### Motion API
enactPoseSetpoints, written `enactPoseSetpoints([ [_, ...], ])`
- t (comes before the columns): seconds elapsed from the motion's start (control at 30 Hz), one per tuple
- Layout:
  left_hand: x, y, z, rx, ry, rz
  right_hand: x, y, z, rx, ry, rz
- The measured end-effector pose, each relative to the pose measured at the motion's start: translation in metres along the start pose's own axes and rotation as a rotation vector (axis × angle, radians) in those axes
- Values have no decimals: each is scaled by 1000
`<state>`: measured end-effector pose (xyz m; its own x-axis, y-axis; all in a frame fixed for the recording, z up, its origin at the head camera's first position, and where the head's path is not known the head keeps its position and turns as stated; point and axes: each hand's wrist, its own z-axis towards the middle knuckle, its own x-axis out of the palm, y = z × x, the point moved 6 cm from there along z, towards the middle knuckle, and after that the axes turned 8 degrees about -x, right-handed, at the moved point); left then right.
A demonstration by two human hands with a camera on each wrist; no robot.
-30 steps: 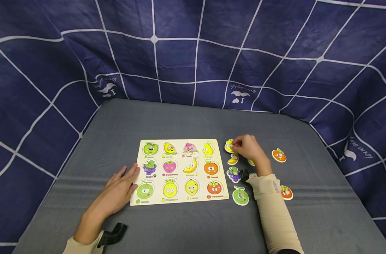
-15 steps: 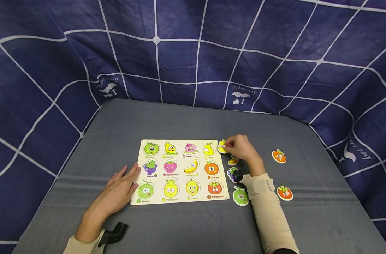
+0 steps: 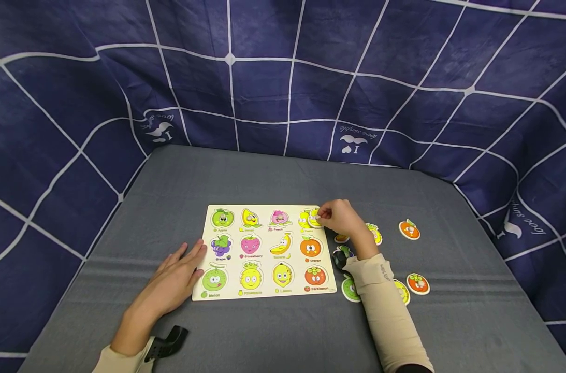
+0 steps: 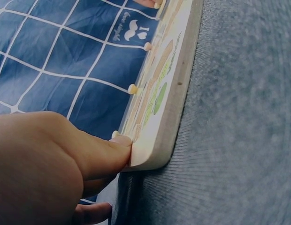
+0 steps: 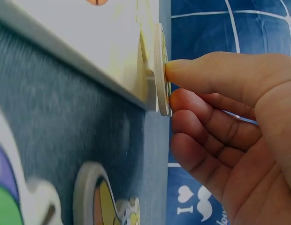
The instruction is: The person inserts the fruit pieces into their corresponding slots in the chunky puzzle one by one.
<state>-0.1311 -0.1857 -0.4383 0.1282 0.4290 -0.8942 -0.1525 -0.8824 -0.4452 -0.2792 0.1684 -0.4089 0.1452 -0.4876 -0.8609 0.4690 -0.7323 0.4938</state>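
- Flat yellow wooden fruit piece (image 3: 314,218): at the fingertips of the right hand (image 3: 342,217); roughly level over the board corner; contact with the board, can't tell; exact shape partly hidden by the fingers
- Right hand: thumb and fingers pinched together on the piece, other fingers curled below; knob not visible
- Cream rectangular wooden puzzle board (image 3: 265,233): left of the right hand, right of the left hand (image 3: 171,282); yellow printed pear outline (image 3: 304,219) just left of the right fingertips, partly covered by the piece
- Left hand: fingers mostly straight, tips on the board's left edge; no piece held; looks like steadying
- Green round apple piece (image 3: 222,218) and pink peach piece (image 3: 279,218): seated, left of the right hand
- Step, my read: bringing the piece to the pear outline; next move calls for a small leftward shift, rotation to match, press flat, release
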Motion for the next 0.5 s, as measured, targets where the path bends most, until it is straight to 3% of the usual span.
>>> enactPoseSetpoints([
  [0.5,-1,0,-1,1,-10,14,14,14,12,-75,21,-30],
])
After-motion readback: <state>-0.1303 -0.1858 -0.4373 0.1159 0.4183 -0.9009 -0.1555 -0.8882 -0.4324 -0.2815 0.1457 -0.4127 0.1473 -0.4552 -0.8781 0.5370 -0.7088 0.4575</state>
